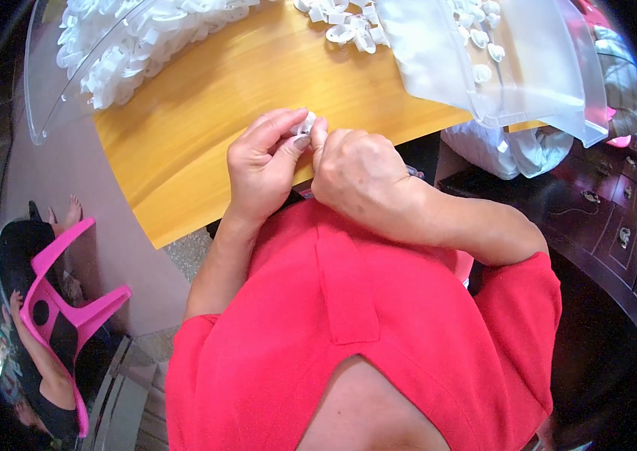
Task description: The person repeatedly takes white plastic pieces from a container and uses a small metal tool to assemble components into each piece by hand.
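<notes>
Above the near edge of the yellow wooden table point(183, 143), my two hands meet in front of my body. My left hand point(262, 161) pinches a small white plastic part point(305, 124) between thumb and fingertips. Beside it my right hand point(360, 169) is closed, its fingers curled under and its thumb side against the part. What the right fingers hold is hidden. Farther off lies a loose group of white plastic pieces point(352, 30), some of them ring-shaped.
A clear bin point(37, 113) heaped with white plastic pieces point(131, 56) stands at far left. At far right is another clear bin point(499, 113) with small round white parts point(481, 73). A person point(48, 368) sits by a pink chair point(48, 316) at left. Dark drawers point(596, 203) stand right.
</notes>
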`<state>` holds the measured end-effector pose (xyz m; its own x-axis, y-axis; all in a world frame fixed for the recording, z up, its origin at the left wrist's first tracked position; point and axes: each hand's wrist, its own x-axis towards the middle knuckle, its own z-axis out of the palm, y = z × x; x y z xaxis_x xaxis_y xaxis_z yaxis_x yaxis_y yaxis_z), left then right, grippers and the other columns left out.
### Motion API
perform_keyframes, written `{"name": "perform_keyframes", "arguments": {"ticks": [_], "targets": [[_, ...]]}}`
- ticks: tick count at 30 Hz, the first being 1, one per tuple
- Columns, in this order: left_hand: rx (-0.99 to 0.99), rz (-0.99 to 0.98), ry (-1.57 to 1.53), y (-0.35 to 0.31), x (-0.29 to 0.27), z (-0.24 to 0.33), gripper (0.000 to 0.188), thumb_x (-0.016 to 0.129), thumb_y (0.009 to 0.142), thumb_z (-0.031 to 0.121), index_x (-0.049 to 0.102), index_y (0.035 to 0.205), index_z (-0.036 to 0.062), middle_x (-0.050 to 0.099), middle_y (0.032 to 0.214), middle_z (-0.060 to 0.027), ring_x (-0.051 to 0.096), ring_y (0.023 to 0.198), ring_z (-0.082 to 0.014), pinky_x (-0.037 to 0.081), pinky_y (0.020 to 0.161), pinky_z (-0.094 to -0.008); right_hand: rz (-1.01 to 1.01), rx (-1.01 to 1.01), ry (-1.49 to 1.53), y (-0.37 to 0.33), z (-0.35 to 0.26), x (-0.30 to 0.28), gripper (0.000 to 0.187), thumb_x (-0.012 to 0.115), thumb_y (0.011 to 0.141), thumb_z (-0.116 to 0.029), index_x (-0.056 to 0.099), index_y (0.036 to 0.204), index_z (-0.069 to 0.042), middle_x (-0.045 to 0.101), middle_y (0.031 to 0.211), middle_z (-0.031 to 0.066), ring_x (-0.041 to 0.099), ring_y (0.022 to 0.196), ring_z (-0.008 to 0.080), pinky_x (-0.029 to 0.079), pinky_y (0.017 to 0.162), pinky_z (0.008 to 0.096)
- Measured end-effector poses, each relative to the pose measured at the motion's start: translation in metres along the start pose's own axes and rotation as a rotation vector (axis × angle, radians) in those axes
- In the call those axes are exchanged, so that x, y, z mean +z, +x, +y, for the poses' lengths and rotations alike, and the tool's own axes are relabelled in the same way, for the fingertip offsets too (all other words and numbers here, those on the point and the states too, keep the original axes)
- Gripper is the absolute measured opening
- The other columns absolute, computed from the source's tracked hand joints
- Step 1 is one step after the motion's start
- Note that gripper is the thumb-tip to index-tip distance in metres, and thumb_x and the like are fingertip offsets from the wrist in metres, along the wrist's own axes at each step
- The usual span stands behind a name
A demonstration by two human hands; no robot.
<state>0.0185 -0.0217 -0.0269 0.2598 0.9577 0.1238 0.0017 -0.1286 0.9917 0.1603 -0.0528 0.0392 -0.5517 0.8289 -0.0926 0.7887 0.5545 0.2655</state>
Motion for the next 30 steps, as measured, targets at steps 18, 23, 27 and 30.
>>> {"name": "perform_keyframes", "arguments": {"ticks": [18, 23, 27, 30], "targets": [[-0.228, -0.071, -0.457, 0.002, -0.009, -0.008, 0.035, 0.059, 0.08, -0.014, 0.056, 0.114, -0.0059, 0.055, 0.112, -0.012, 0.06, 0.095, -0.018, 0.053, 0.081, -0.0282, 0.076, 0.29, 0.926, -0.01, 0.008, 0.014, 0.02, 0.055, 0.076, -0.006, 0.048, 0.092, 0.003, 0.059, 0.063, 0.024, 0.061, 0.059, 0.0405, 0.05, 0.053, 0.0491], [-0.102, -0.048, -0.39, 0.002, -0.006, -0.007, 0.033, 0.059, 0.079, -0.014, 0.059, 0.11, -0.0045, 0.053, 0.114, -0.0119, 0.06, 0.096, -0.0172, 0.052, 0.083, -0.0278, 0.054, 0.32, 0.989, -0.006, 0.009, 0.016, 0.019, 0.054, 0.077, -0.006, 0.047, 0.092, 0.004, 0.059, 0.063, 0.025, 0.061, 0.06, 0.0415, 0.05, 0.055, 0.0503], [-0.091, -0.042, -0.36, 0.003, -0.005, -0.007, 0.032, 0.059, 0.079, -0.015, 0.06, 0.109, -0.0039, 0.053, 0.113, -0.0118, 0.059, 0.097, -0.0165, 0.051, 0.083, -0.0269, 0.011, 0.315, 0.945, -0.004, 0.009, 0.015, 0.018, 0.052, 0.077, -0.006, 0.048, 0.091, 0.004, 0.06, 0.065, 0.0248, 0.061, 0.061, 0.0416, 0.05, 0.055, 0.0502], [-0.058, -0.037, -0.338, 0.002, -0.004, -0.006, 0.031, 0.059, 0.079, -0.014, 0.061, 0.108, -0.0037, 0.054, 0.112, -0.0115, 0.059, 0.096, -0.0159, 0.051, 0.083, -0.0261, -0.026, 0.286, 0.856, -0.003, 0.01, 0.013, 0.017, 0.051, 0.079, -0.008, 0.05, 0.091, 0.004, 0.061, 0.067, 0.0229, 0.063, 0.062, 0.0387, 0.051, 0.054, 0.0476]]}}
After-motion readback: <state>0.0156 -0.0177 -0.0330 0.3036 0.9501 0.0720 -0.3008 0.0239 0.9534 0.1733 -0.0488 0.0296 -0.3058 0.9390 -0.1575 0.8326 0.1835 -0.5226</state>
